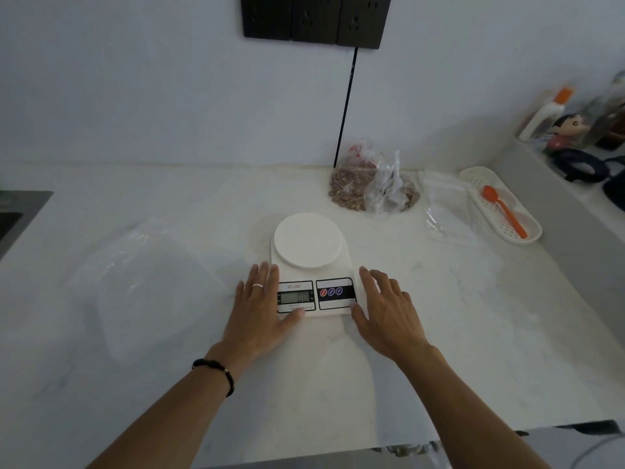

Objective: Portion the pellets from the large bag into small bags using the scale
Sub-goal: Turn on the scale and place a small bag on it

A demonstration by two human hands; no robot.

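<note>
Scale (309, 265) on tabletop (439, 316), label reads "SF-400". Left hand (260, 306) and right hand (385, 309) flank it, fingers straight, touching its sides, grasping nothing.

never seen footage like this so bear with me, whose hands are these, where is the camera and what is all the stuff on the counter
There is no machine here. A person wears a camera on the head, so the single picture looks forward and down at their own arms.

The left hand and right hand lie flat, fingers straight, against the two sides of a white kitchen scale. Neither hand holds anything, and the scale's round platform is bare.

Behind the scale, on the pale counter, sits a clear bag of brown pellets. Right of it lie clear plastic small bags, then a white tray holding an orange spoon. More clear plastic, hard to make out, lies at the left.
</note>
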